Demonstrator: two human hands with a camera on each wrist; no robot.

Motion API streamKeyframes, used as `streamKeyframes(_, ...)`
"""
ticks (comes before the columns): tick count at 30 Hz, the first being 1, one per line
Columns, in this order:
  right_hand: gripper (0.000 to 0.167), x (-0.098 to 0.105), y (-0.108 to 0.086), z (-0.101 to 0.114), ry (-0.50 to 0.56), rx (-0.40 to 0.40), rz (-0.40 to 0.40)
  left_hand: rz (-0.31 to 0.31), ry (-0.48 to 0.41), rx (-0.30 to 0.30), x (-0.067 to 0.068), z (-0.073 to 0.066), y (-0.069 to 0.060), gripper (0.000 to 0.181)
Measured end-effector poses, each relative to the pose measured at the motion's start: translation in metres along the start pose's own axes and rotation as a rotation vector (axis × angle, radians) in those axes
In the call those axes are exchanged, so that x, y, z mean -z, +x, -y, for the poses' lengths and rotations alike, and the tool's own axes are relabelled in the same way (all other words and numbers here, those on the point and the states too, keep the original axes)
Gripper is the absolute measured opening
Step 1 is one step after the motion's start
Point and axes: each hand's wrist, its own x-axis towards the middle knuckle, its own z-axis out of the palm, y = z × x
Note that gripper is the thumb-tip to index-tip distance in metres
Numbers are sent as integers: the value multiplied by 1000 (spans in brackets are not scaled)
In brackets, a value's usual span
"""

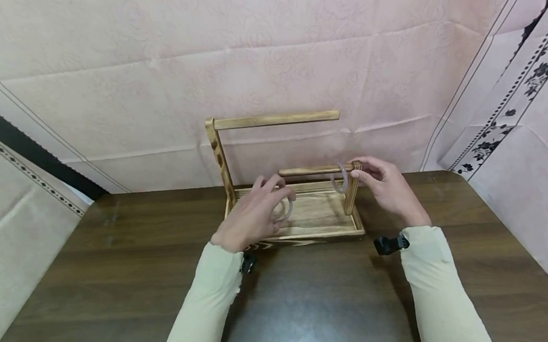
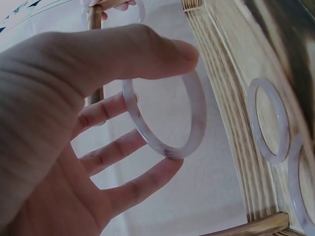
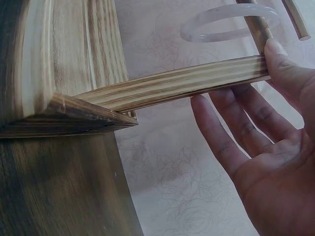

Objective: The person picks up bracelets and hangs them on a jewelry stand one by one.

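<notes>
Pinching a pale bangle [image 2: 198,113] between thumb and fingers of the left hand [image 1: 253,216], over the tray [image 1: 318,224] of a wooden stand [image 1: 276,119]; gripping the right post [image 3: 187,83] near its top with the right hand [image 1: 390,188], beside a second bangle [image 3: 209,37] hung around the lower rod [image 1: 305,171]. Seemingly light, hard, slick and brittle, best taken gently by the rim. Working at a dark, glossy table [image 1: 315,308] before pale, creased, rose-patterned cloth [image 1: 265,74]

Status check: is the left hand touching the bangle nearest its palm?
Touching: left wrist view shows the left hand holding the bangle between thumb and fingers.
</notes>
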Motion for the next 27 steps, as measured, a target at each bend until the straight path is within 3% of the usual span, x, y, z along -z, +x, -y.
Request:
streamKeyframes(11,32,0,2,-5,-40,8,-7,0,-3,48,6,5,-5,47)
streamKeyframes(20,33,2,-1,1,-12,-6,-2,-93,22,-6,6,7,-2,41)
streamKeyframes(27,32,1,0,0,-2,0,4,-130,22,-19,7,9,-1,38)
